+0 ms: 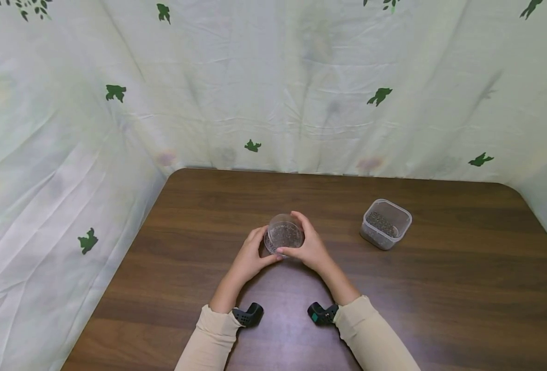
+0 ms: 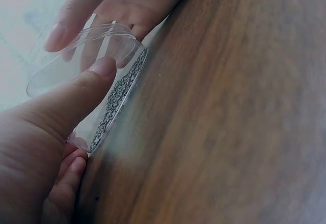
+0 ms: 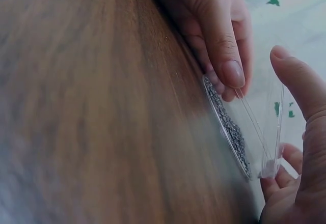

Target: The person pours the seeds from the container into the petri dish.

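Note:
A clear round container [image 2: 109,109] with a layer of dark grey grains [image 3: 228,127] stands on the table. My left hand [image 1: 247,263] holds its side, thumb at the near rim and fingers curled round the wall. Over the container, my right hand [image 1: 314,251] grips a clear round lid [image 3: 278,124] between thumb and fingers. The lid is tilted: in the right wrist view a gap shows between it and the container's rim on the thumb side, and the two come close at the far end. Some of the right fingers are hidden behind the clear plastic.
To the right stands a square translucent tub [image 1: 386,224] with dark grains inside and no lid on it. The brown wooden table [image 1: 199,206] ends at a pale curtain [image 1: 273,103] at the back and left. Both wrists wear black devices.

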`<action>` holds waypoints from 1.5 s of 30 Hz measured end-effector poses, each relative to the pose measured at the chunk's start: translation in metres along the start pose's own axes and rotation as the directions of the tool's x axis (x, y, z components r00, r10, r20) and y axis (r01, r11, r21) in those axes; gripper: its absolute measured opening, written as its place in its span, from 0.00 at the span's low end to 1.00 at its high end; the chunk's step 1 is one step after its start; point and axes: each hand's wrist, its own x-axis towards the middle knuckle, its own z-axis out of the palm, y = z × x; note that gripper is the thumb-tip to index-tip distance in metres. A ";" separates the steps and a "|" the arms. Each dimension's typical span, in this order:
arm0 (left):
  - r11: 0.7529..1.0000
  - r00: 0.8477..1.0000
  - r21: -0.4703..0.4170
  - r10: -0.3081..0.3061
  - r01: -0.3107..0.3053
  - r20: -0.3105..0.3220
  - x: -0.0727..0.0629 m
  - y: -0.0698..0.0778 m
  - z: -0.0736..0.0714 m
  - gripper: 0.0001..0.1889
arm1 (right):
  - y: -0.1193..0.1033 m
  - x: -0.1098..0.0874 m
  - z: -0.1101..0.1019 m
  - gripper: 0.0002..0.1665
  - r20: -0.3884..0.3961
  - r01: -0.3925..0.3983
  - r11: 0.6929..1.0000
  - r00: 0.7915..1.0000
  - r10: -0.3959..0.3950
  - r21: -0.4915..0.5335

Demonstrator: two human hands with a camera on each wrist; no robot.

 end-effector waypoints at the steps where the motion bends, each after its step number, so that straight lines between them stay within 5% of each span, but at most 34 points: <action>1: 1.000 1.000 0.001 -0.002 0.002 -0.001 0.000 0.000 0.000 0.42 | 0.000 0.000 0.000 0.55 0.003 0.005 1.000 1.000 -0.005 0.002; 6: 1.000 1.000 0.002 -0.016 0.016 -0.002 0.000 0.000 0.000 0.42 | 0.017 0.004 0.005 0.58 0.002 0.018 0.999 1.000 -0.018 -0.036; 45: 0.999 0.999 -0.042 -0.017 0.019 0.038 0.000 -0.001 -0.006 0.46 | 0.016 0.006 0.006 0.60 0.116 0.009 0.989 0.993 0.009 -0.146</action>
